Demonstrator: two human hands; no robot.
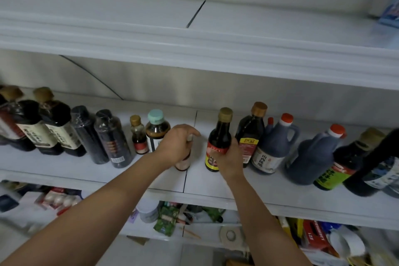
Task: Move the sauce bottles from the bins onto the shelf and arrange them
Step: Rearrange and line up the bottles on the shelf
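With the left hand point(180, 142), clamps down from above over the cap and neck of a small pale bottle point(183, 163), fingers curled round its top. Below the palm, only a rounded lower body and a pinkish label on show. Upright on the smooth white middle shelf point(200, 181), close to the thin seam between two panels. With the right hand point(228, 157), wraps the side of a dark glass bottle point(219, 136): round shoulders, narrow neck, dull gold screw cap, glossy red label over a yellow band. Upright on the same shelf, just right of the seam, apart from the pale one.

Just left of the left hand, a squat brown bottle point(155, 129) with a ribbed mint-green cap, then a tiny gold-capped bottle point(138, 136) with a red label. Further left, two tall black cylinders point(112, 138) in shiny shrink film, then square-shouldered dark bottles point(54, 123) with cream paper labels and tan caps.

Right of the held dark bottle, a brown-capped bottle point(251, 131) with a yellow-and-red label, two bluish plastic jugs point(278, 142) with moulded handles and orange-red caps, and a green-labelled bottle point(349, 157).

Above, a plain white upper shelf board point(194, 45). Below, crinkled packets point(166, 220), a tape roll point(231, 234) and a red box point(317, 237), all blurred.
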